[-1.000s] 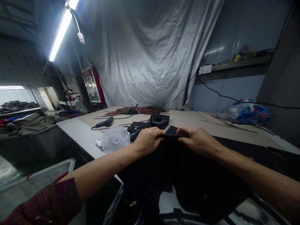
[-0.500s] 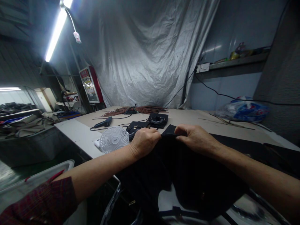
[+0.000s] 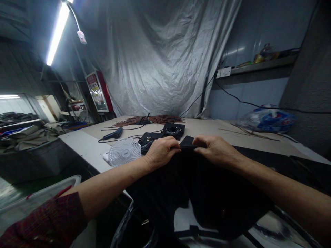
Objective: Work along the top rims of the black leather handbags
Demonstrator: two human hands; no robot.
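Note:
A large black bag point(image 3: 219, 193) hangs from both my hands, its upper edge pinched between fingers and thumbs. My left hand point(image 3: 162, 151) grips that edge just left of the middle. A short way to the right, my right hand point(image 3: 216, 150) pinches the same edge, thumb below and fingers on top. The bag's lower part is dark, so its folds are hard to make out. A plastic-wrapped strap point(image 3: 122, 220) shows at the lower left. Beyond my left hand lie black bag pieces point(image 3: 150, 136) with small metal fittings.
A white fan point(image 3: 124, 152) and a dark handheld tool point(image 3: 113, 133) with a cord sit on the table point(image 3: 82, 146). Bundled brown cords point(image 3: 160, 119) lie at the back. Black panels point(image 3: 263, 156) are at right, and a white bin point(image 3: 62, 184) stands at lower left.
The view has shifted slightly. My left hand's fingers have moved a little along the bag's edge towards my right hand; my right hand keeps its pinch.

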